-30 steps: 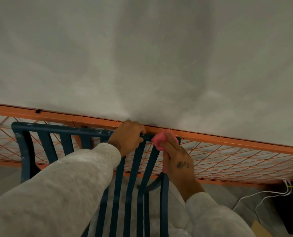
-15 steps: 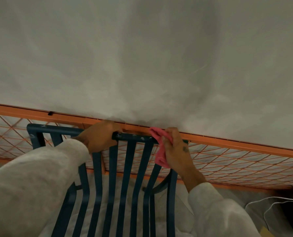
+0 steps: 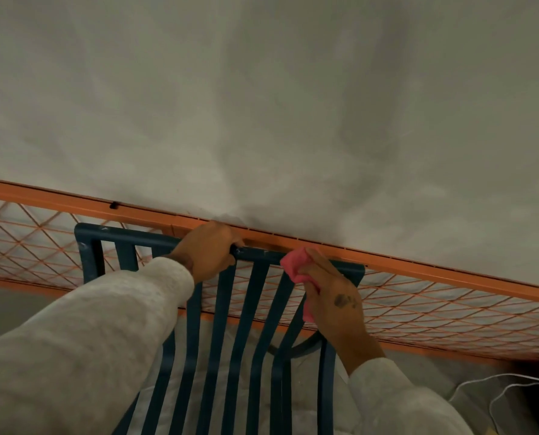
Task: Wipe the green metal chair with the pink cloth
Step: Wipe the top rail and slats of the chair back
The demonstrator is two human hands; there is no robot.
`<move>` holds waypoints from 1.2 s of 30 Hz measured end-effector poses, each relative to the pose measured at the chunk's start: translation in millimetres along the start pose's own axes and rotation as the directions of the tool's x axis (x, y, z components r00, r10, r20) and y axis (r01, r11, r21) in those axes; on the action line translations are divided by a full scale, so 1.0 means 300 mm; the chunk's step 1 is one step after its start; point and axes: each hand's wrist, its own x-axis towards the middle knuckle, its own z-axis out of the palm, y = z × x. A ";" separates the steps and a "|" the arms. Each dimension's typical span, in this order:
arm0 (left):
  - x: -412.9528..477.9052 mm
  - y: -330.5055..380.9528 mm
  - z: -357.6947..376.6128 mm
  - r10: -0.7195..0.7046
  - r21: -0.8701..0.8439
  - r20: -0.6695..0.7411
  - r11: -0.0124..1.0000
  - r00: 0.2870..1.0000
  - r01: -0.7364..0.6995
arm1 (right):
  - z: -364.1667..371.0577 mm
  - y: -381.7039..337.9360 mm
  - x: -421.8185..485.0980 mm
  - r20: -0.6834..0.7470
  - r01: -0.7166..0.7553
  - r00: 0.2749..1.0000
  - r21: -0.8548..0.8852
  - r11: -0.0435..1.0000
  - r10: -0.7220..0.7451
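The dark green metal chair (image 3: 126,238) stands below me, its slatted back rising toward an orange frame. My left hand (image 3: 210,251) grips the chair's top rail near its middle. My right hand (image 3: 334,296) holds the pink cloth (image 3: 294,265) bunched against the top rail near the right corner. Part of the cloth hangs down behind my palm, beside the rightmost slat. Both arms wear pale grey sleeves.
An orange metal frame (image 3: 419,265) with diamond wire mesh (image 3: 26,246) runs right behind the chair, against a grey plaster wall. White cables (image 3: 497,387) lie on the floor at the lower right. A pale padded cover shows between the chair slats.
The view has shifted, so the chair sits further right in frame. My right hand has turned and slid the pink cloth along the top rail's right end. My left hand keeps its grip.
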 end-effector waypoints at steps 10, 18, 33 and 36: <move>-0.004 0.002 -0.011 -0.012 -0.034 0.004 0.999 1.000 0.012 | 0.050 -0.020 -0.005 0.213 -0.155 0.963 -0.063 0.986 0.165; 0.001 0.003 -0.013 -0.040 -0.039 -0.006 0.998 0.999 0.040 | -0.049 -0.019 0.150 0.377 -0.609 0.767 0.175 0.774 0.519; 0.019 -0.012 -0.012 -0.034 -0.061 0.038 0.997 0.999 0.036 | -0.100 -0.004 0.167 0.470 -0.622 0.707 0.057 0.781 0.529; 0.016 -0.009 -0.014 -0.032 -0.064 0.026 0.997 0.999 0.033 | -0.081 0.005 0.186 0.415 -0.648 0.675 -0.062 0.759 0.610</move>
